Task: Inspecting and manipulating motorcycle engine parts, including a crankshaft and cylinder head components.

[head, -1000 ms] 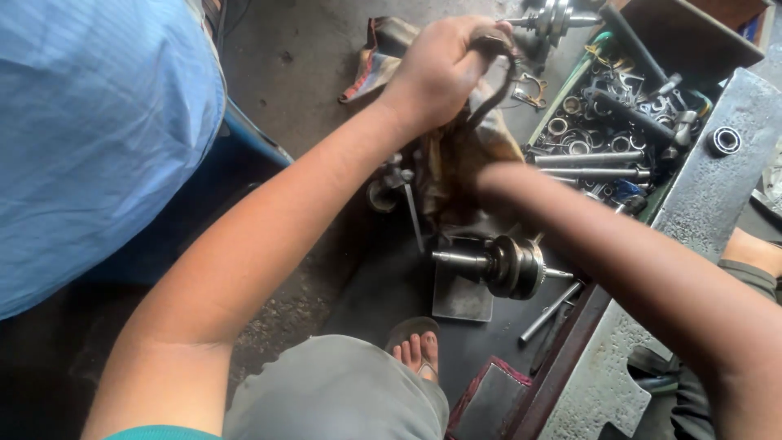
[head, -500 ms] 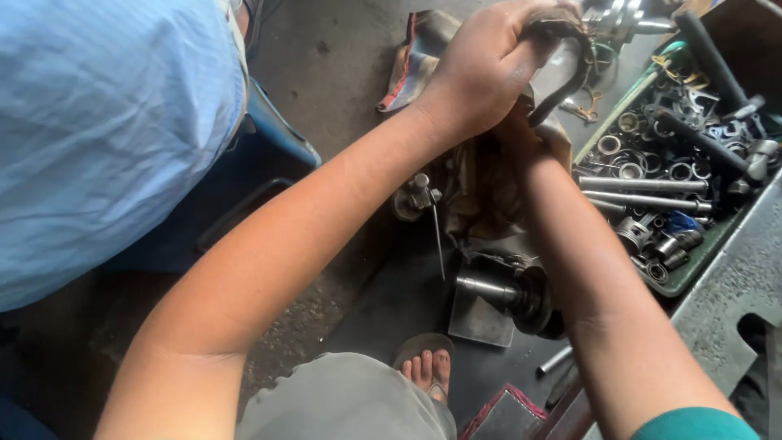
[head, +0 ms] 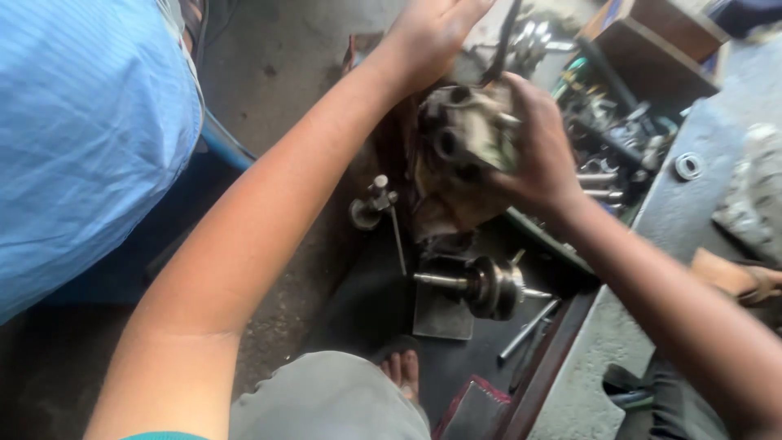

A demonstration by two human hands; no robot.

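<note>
My right hand grips a grimy grey metal housing with round bores and holds it up above the dark floor mat. My left hand reaches to the top edge of the view, just above and left of the housing. Its fingers stretch out beside a thin dark bar, and the frame edge cuts off the fingertips, so I cannot make out a grip. Below the housing, a steel shaft with a gear lies across a flat metal plate.
A tray of loose bolts, rings and bearings sits at the right, with a wooden box behind it. A bearing ring lies on the concrete ledge. A person in a blue shirt stands close on the left. My bare foot is below.
The housing has come up higher with my right hand wrapped around its side. My left hand has left the curved dark tool it gripped and reached farther up.
</note>
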